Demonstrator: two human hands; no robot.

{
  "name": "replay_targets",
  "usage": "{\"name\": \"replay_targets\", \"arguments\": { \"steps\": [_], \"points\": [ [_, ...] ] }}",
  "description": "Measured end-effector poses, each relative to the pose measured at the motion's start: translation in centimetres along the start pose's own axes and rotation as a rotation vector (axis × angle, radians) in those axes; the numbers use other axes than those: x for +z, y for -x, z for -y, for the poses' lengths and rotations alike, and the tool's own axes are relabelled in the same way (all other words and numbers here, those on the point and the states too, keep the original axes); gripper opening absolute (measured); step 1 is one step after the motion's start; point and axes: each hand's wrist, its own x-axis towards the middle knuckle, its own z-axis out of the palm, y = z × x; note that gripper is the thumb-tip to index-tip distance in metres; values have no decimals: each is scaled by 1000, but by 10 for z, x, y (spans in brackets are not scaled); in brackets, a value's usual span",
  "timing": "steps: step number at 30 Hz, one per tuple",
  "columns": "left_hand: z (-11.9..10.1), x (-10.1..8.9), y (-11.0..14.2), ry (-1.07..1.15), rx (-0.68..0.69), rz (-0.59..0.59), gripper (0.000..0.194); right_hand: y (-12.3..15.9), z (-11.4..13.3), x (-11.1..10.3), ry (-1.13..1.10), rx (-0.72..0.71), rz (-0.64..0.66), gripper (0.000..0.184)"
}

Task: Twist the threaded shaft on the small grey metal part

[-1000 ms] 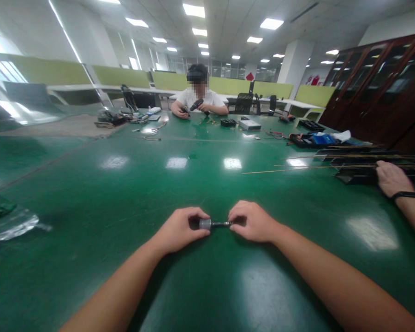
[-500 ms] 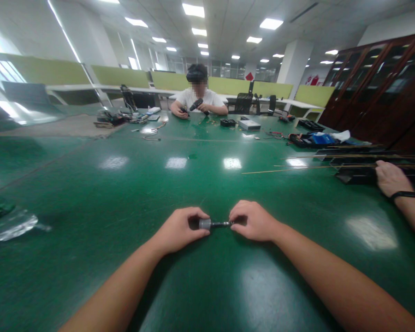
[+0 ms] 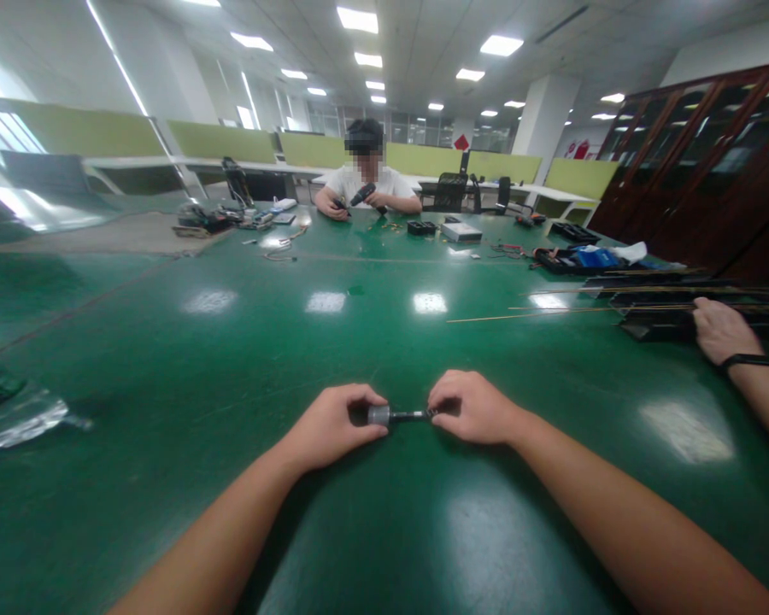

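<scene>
Close in front of me is a small grey metal cylinder (image 3: 379,415) with a thin black stem (image 3: 408,416) running out to the right. My left hand (image 3: 335,424) is closed on the cylinder, thumb below and index finger above. At the stem's right end, the thumb and fingertips of my right hand (image 3: 471,408) pinch its tip. Some small dark bits show at that tip, too small to make out. The cylinder and stem lie level, just above or on the green table top (image 3: 333,530); I cannot tell which.
At right another person's hand (image 3: 725,331) with a black wristband rests by black channel pieces (image 3: 657,325) and thin yellowish rods (image 3: 519,316). Across the table a person (image 3: 368,184) holds a dark power tool. A clear bottle (image 3: 22,414) lies at left; a tool tray (image 3: 583,259) sits at the back right.
My right hand has shifted very slightly right along the stem's end. My left hand keeps its hold on the cylinder.
</scene>
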Motion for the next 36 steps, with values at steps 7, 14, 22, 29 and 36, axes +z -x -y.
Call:
{"name": "replay_targets", "arguments": {
  "steps": [7,14,22,29,36],
  "points": [
    [-3,0,0,0,-4,3,23,2,-6,-8,31,24,33,7],
    [-5,-1,0,-7,-3,-5,23,1,-2,3,26,14,-14,10],
    [-3,0,0,-3,2,-4,23,0,0,0,16,40,8,7],
    [-2,1,-1,-19,19,-9,23,-10,11,22,19,-9,-27,6],
    [-3,1,-1,-27,11,-7,22,-16,18,35,22,-12,-59,19]
  ]
}}
